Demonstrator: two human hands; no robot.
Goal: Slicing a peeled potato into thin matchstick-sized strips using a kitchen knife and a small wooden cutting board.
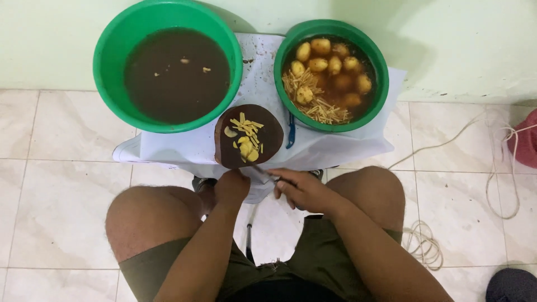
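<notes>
A pale green wall point(447, 45) meets a floor of glossy cream tiles point(61, 184) under soft light.

Two green basins point(106, 61) point(285, 50) hold brown water, yellow potato pieces point(246, 137) lie on a dark brown board point(271, 140).

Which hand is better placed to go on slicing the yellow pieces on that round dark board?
Probably the right hand: it holds the knife, whose blade points at the yellow pieces. The left hand sits at the near edge of the round dark board, seemingly steadying it.
</notes>
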